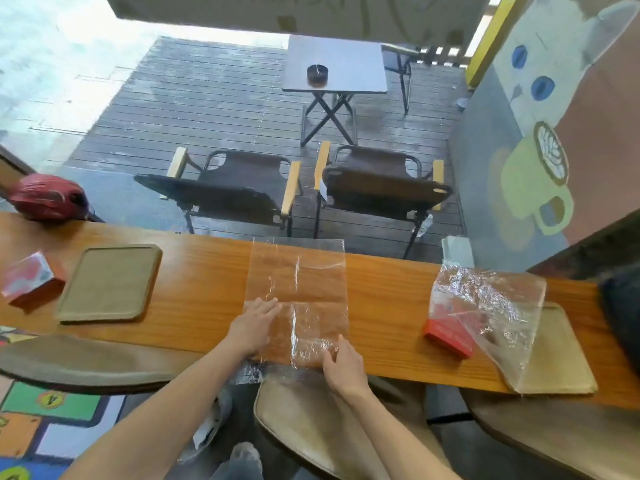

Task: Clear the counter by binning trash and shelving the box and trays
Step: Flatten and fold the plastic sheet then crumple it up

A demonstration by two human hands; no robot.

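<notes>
A clear plastic bag (304, 282) lies flat on the wooden counter (194, 289) in front of me. My left hand (254, 327) presses flat on its left side, fingers straight. My right hand (341, 365) pinches the bag's near right corner at the counter's edge. To the left lie a brown tray (109, 282) and a red and white box (29, 280). On the right, a second crumpled plastic bag (491, 306) with foil inside covers a red box (448, 337) and part of another brown tray (561, 355).
A red helmet (48, 197) sits at the counter's far left. Cushioned stools (311, 420) stand below the near edge. Beyond the counter are two folding chairs (242, 188) and a small table (336, 64) on a wooden deck. A dark object (623, 306) lies at the right end.
</notes>
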